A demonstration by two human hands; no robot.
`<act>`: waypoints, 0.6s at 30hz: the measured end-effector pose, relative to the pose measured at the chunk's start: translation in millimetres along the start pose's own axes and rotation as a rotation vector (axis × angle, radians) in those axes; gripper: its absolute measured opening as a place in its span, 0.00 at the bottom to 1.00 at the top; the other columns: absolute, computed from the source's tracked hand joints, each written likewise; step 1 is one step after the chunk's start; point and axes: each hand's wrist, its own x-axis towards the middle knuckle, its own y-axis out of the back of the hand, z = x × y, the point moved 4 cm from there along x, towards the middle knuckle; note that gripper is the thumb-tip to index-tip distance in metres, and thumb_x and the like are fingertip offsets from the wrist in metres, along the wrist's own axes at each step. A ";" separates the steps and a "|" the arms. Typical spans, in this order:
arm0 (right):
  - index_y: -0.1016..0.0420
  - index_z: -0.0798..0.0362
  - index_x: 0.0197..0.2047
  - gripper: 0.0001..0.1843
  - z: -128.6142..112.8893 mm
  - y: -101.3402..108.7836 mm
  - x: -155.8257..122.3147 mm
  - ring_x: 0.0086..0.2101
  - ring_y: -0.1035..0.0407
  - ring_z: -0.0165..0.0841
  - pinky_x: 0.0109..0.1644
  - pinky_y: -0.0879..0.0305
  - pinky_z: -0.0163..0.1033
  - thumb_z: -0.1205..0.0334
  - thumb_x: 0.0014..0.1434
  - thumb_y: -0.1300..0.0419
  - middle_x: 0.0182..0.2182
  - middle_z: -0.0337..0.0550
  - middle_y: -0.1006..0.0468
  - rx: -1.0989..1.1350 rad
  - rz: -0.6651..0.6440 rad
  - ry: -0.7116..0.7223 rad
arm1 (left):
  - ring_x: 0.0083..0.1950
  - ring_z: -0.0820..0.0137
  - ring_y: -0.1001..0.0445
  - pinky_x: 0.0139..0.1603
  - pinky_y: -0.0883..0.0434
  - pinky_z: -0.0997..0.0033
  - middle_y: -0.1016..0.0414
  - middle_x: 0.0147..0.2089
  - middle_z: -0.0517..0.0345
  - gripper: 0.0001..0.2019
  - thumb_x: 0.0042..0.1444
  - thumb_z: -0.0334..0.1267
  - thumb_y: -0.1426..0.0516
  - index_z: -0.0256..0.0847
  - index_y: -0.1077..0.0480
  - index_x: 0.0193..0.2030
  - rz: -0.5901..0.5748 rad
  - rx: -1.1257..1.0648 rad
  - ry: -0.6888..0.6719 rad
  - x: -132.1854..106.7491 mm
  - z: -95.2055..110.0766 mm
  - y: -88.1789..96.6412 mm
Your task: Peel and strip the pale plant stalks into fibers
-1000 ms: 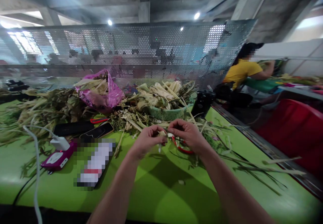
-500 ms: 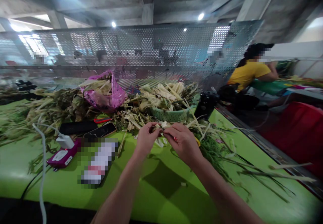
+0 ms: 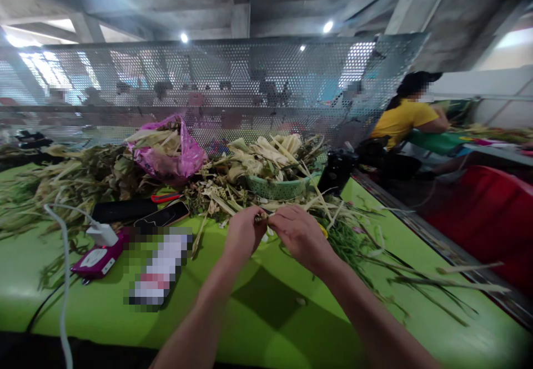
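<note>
Both my hands meet over the green table [image 3: 258,324] just in front of a heap of pale husks and stalks [image 3: 233,188]. My left hand [image 3: 242,231] is closed in a pinch on a small pale plant piece [image 3: 261,218]. My right hand [image 3: 296,233] is closed too, its fingertips pinching the same piece from the right. A bit of yellow shows behind my right hand. A green basket [image 3: 280,187] full of husks stands right behind the hands.
A pink plastic bag [image 3: 175,155] sits on dry leaves at the back left. Phones [image 3: 162,215], a pink device with a white charger [image 3: 96,258] and cable lie at left. Stalks [image 3: 416,280] trail to the right edge. A perforated metal screen [image 3: 233,86] closes the back. A person in yellow [image 3: 406,116] sits at far right.
My hands moved slightly away from me toward the husk heap. The red loop seen under my right hand a second ago is out of sight.
</note>
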 end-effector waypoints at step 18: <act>0.25 0.52 0.32 0.04 23.8 -10.8 -5.2 0.33 0.32 0.34 0.40 0.37 0.39 0.63 0.57 0.41 0.30 0.42 0.26 0.578 0.240 -0.368 | 0.26 0.76 0.30 0.31 0.34 0.75 0.28 0.27 0.61 0.14 0.43 0.38 0.35 0.35 0.29 0.35 -0.053 -0.956 0.404 2.4 -5.5 -6.2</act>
